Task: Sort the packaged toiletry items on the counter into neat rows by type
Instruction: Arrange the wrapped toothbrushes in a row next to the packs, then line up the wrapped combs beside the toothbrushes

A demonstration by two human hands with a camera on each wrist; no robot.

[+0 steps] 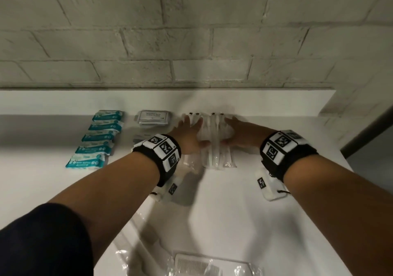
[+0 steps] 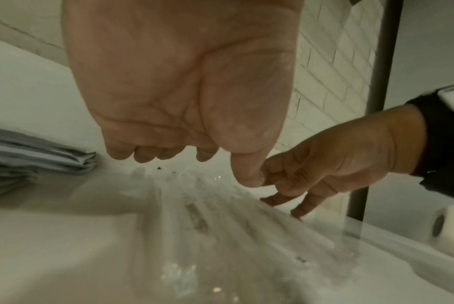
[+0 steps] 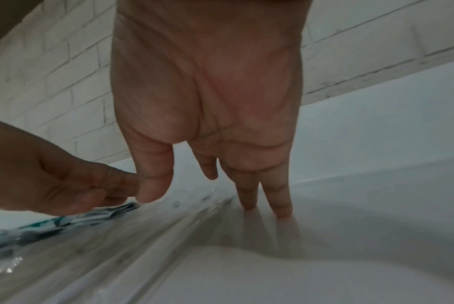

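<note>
White counter (image 1: pixel 244 201), smooth surface, running up to a raised white ledge at the rear.

Items lying directly on it:
- Five teal-and-white packets (image 1: pixel 96 140), in one column at the left, slightly overlapping front to back.
- A stack of grey sachets (image 1: pixel 153 117) just right of that column, top one printed with dark text.
- A group of clear-wrapped long white items (image 1: pixel 212 141) near the centre, laid side by side, lengthwise front to back.
- A clear-wrapped white comb (image 1: pixel 196 265) at the near edge, partly cut off by the frame.
</note>
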